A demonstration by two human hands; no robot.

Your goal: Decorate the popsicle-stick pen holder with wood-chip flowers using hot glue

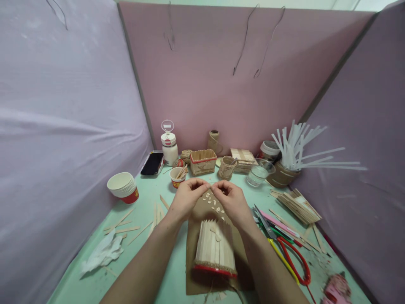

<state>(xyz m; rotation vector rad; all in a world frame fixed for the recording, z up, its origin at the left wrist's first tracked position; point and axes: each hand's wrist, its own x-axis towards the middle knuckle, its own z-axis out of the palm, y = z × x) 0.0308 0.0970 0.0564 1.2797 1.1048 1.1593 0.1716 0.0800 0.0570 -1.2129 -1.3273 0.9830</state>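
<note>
My left hand [190, 197] and my right hand [230, 199] meet fingertip to fingertip above a brown cardboard sheet [193, 253]. Thumb and forefinger of each are pinched together; whatever lies between them is too small to make out. Just below the fingers, several small pale wood chips [218, 209] are scattered on the cardboard. Between my forearms lies a piece made of wooden craft sticks [212, 247], with a jagged far edge and a red-and-rope band at its near end. A few small pale shapes sit on its upper face.
Scissors with red handles [292, 257] lie by my right forearm, near stacked sticks [297, 207]. Paper cups [122, 185], loose sticks and crumpled tissue [104, 253] are at left. Along the back stand a bottle [170, 151], a stick box [203, 164], a water bowl [257, 174] and glue sticks [294, 147].
</note>
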